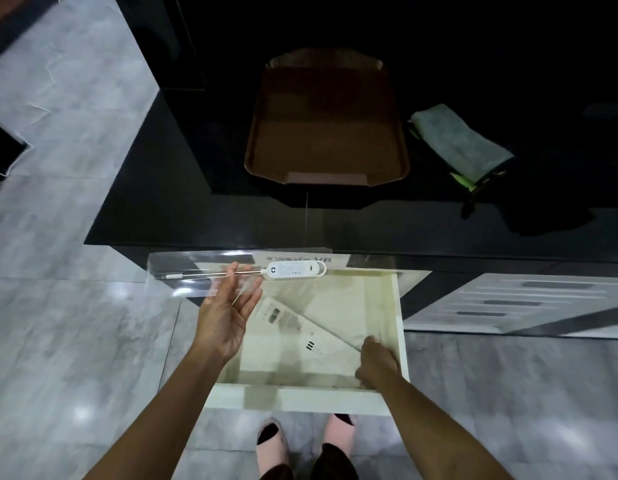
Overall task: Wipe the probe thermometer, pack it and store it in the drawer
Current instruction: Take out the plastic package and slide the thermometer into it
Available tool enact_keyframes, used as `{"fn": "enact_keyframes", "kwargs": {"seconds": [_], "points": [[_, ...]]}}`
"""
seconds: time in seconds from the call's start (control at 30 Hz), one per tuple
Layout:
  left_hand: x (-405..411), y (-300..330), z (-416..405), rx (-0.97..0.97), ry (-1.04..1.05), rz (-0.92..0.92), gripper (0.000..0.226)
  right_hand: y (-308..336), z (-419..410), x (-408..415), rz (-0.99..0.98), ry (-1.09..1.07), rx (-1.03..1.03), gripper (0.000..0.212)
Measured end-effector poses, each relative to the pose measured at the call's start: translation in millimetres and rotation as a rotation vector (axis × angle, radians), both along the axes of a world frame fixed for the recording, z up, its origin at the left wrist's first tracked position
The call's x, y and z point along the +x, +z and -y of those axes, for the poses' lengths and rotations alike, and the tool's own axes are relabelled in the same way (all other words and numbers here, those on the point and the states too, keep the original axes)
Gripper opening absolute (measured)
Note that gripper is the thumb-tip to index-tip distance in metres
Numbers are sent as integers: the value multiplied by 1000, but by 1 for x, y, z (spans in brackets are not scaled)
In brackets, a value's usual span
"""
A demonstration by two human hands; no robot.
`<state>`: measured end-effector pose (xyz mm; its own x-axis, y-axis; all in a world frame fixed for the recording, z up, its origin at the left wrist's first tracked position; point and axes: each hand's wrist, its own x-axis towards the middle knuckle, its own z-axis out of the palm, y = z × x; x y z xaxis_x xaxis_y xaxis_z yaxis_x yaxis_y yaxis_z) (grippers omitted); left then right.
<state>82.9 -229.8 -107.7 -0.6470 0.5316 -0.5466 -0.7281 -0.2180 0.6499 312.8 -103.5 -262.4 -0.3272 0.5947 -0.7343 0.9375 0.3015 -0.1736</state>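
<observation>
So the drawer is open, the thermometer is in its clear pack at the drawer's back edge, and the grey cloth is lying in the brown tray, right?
Not quite. The head view shows the grey cloth on the dark counter to the right of the brown tray, not in it. The drawer is open, and the thermometer lies in its clear pack.

Counted in view: probe thermometer (pixel 293 270) – 1 | clear plastic sleeve (pixel 196 271) – 1 | open drawer (pixel 401 327) – 1 | printed paper sheet (pixel 300 327) – 1 | brown tray (pixel 326 119) – 1 | folded cloth (pixel 460 143) – 1 | hands – 2, left hand (pixel 227 306), right hand (pixel 376 363) | pink slippers (pixel 274 441) – 2
</observation>
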Motion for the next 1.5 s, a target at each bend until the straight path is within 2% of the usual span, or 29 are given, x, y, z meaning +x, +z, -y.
{"fn": "enact_keyframes", "kwargs": {"seconds": [0.07,0.13,0.23,0.33,0.37,0.47,0.67,0.87,1.0,1.17,1.3,1.5], "points": [[1,5,-1,-4,13,14,25,20,-6,-4,-83,-1,-90,14],[-2,13,0,0,18,24,25,39,-15,-5,-213,-90,-162,20],[-7,21,1,4,48,26,15,76,-27,-7,-442,-301,-196,11],[-9,26,5,-5,58,0,10,111,-39,-8,-615,-482,-203,27],[-9,27,5,-14,54,-5,11,122,-42,-8,-678,-532,-218,26],[-12,39,9,-10,36,-12,13,163,-59,-8,-837,-585,-159,13],[-36,70,6,-15,4,-109,33,238,-100,6,-1131,-812,33,13],[-47,88,0,3,-14,-180,37,263,-114,18,-1368,-1028,92,15],[-50,92,-6,37,-52,-181,34,266,-112,11,-1468,-1164,109,12],[-54,99,-13,57,-75,-180,22,262,-110,8,-1479,-1212,141,24],[-60,104,-16,72,-90,-210,29,261,-110,11,-1472,-1251,173,27],[-66,107,-23,93,-109,-245,36,261,-110,9,-1474,-1225,176,17]]}}
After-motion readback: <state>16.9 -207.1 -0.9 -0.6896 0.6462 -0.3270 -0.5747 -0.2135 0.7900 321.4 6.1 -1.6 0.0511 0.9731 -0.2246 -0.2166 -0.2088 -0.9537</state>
